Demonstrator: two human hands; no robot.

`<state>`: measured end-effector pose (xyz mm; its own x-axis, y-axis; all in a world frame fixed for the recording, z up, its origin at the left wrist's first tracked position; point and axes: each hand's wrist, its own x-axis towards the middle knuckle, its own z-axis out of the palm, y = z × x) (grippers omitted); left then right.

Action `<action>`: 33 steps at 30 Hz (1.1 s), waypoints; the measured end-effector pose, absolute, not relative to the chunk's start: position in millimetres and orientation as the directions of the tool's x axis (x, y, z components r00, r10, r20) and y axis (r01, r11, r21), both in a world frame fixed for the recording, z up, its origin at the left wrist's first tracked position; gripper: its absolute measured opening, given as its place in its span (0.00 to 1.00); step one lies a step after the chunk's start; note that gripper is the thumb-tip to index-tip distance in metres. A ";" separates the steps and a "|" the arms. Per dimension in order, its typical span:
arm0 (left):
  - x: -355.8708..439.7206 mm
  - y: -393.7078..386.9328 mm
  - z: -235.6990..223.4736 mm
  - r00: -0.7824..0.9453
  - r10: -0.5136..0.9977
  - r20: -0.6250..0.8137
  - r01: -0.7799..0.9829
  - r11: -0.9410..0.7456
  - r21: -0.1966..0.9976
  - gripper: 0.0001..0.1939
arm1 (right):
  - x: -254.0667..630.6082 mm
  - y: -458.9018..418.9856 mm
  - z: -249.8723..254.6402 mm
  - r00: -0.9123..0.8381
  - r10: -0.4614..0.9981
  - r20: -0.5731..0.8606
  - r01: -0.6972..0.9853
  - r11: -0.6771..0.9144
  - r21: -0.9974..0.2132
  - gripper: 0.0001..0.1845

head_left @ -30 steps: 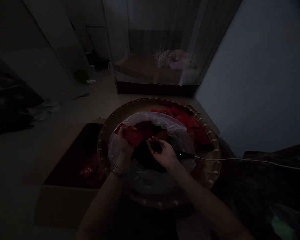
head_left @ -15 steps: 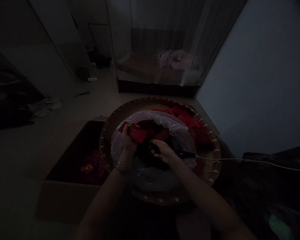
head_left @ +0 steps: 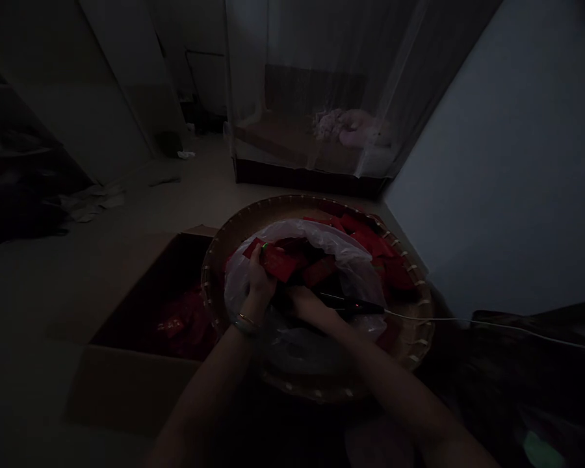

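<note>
We had red packet [head_left: 279, 264] grasped in left hand [head_left: 262, 279], over plastic bag [head_left: 299, 229] in basket [head_left: 241, 220]. Right hand [head_left: 312, 307] sat at bag's dark opening; grip we couldn't tell. Packet looked light, thin, bendy, perhaps slick; we judged edge pinch best, gentle against creasing.

Very dim throughout; the bluish wall [head_left: 497, 175] on the right is the palest area. Shadow swallows much of the box [head_left: 131, 374] and the lower right. Faint glare streaks the bag [head_left: 299, 227]. The right hand [head_left: 308, 304] fades into darkness at the fingers. Upright edges lean outward.
</note>
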<state>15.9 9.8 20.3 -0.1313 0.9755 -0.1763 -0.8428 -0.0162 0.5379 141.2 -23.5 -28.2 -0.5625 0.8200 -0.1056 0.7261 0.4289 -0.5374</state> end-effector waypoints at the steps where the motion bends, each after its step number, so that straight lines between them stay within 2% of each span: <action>1: 16.0 9.4 20.5 -0.120 0.977 -0.178 -0.850 -0.008 0.527 0.14 | 140.5 -23.0 -29.7 -0.555 0.823 -0.120 0.745 0.428 -0.511 0.17; 4: 16.3 8.2 21.8 -0.089 0.976 -0.198 -0.864 0.024 0.504 0.15 | 140.6 -21.1 -32.5 -0.543 0.825 -0.158 0.782 0.428 -0.453 0.15; 8: 16.7 7.9 22.1 -0.082 0.976 -0.201 -0.863 0.032 0.505 0.15 | 142.8 -19.3 -36.3 -0.541 0.829 -0.142 0.799 0.454 -0.394 0.18; 15: 16.5 8.3 19.4 -0.113 0.972 -0.205 -0.831 0.020 0.556 0.14 | 144.2 -15.0 -45.8 -0.509 0.850 -0.140 0.807 0.414 -0.421 0.16; 19: 16.5 7.2 20.6 -0.126 0.972 -0.197 -0.824 0.008 0.566 0.13 | 143.8 -18.2 -40.0 -0.526 0.846 -0.090 0.745 0.407 -0.529 0.14; 26: 15.9 6.9 20.8 -0.105 0.975 -0.197 -0.849 0.015 0.529 0.13 | 163.3 -13.3 -23.3 -0.417 0.907 -0.052 0.607 0.236 -0.759 0.09; 30: 16.4 7.4 20.6 -0.100 0.975 -0.200 -0.857 0.018 0.514 0.14 | 176.2 -7.3 -16.8 -0.329 0.922 -0.203 0.450 -0.036 -0.892 0.08; 33: 16.8 8.0 20.0 -0.105 0.972 -0.208 -0.860 0.017 0.511 0.13 | 179.9 -5.8 -12.1 -0.353 0.883 -0.310 0.264 -0.224 -0.938 0.11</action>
<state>16.8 8.0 20.0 -0.1051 0.9724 -0.2084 -0.8595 0.0166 0.5108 179.9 -5.8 -12.1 -0.3531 0.8827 -0.3101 0.2637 -0.2242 -0.9382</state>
